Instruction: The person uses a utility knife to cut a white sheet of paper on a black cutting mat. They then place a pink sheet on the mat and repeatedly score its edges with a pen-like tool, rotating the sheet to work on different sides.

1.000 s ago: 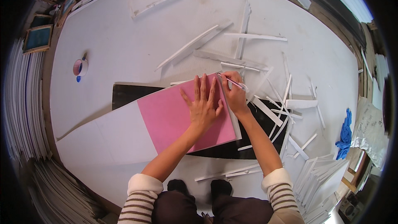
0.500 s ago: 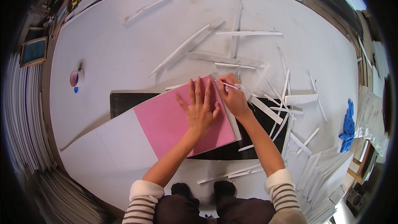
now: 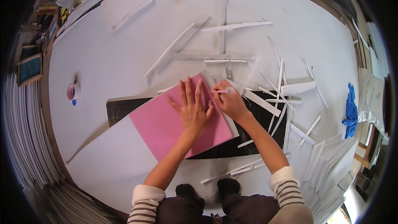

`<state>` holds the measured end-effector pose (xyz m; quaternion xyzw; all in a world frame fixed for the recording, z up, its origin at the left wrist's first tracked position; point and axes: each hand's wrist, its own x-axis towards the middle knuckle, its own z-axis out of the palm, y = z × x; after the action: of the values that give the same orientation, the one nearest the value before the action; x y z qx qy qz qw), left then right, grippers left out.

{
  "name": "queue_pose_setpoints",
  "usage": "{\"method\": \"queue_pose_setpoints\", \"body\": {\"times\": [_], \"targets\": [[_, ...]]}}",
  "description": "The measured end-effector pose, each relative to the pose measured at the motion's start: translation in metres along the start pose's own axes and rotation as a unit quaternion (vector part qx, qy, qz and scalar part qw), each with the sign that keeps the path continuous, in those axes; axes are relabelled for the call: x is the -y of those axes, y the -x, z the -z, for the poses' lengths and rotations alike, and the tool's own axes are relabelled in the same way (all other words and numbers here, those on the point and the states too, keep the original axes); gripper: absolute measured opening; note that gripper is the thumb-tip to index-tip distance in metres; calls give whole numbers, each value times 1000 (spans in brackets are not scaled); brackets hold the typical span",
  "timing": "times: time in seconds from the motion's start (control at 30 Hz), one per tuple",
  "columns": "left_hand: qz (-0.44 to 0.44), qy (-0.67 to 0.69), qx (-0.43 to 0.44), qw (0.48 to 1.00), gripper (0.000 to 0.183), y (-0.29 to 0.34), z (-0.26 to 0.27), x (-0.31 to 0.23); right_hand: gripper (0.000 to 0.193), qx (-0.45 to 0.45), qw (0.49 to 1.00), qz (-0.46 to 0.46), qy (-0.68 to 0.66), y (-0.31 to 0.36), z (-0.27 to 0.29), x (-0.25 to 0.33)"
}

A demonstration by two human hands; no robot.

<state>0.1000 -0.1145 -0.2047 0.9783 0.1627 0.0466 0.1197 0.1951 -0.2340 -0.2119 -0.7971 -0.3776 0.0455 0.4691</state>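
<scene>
The left hand [image 3: 191,108] is open, fingers spread flat, and it presses on the pink sheet [image 3: 178,120] near the sheet's upper right corner. The right hand [image 3: 230,102] is closed around a thin cutting tool [image 3: 222,91], whose tip meets the right edge of the pink sheet. The pink sheet lies tilted on a white board [image 3: 116,145], over a black cutting mat [image 3: 124,108], near the middle of the white work surface [image 3: 124,58]. Many white strips [image 3: 236,26] lie scattered above and right of the hands. A tape roll [image 3: 73,91] stands near the left edge, and a blue cloth [image 3: 350,110] near the right edge. Both forearms reach up from the lower edge, sleeves pushed back.
</scene>
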Motion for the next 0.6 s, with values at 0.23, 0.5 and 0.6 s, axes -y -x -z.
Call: {"method": "queue_pose_setpoints", "body": {"times": [0.23, 0.5, 0.6], "targets": [[-11, -16, -6, 1000, 84, 0, -2, 0, 9, -14, 998, 46, -29, -52, -3, -10], [-12, 2, -10, 1000, 84, 0, -2, -1, 18, 6, 998, 35, -50, 12, 15, 2], [-12, 7, -15, 1000, 84, 0, -3, 2, 18, 27, 998, 19, -61, 38, 20, 7]]}}
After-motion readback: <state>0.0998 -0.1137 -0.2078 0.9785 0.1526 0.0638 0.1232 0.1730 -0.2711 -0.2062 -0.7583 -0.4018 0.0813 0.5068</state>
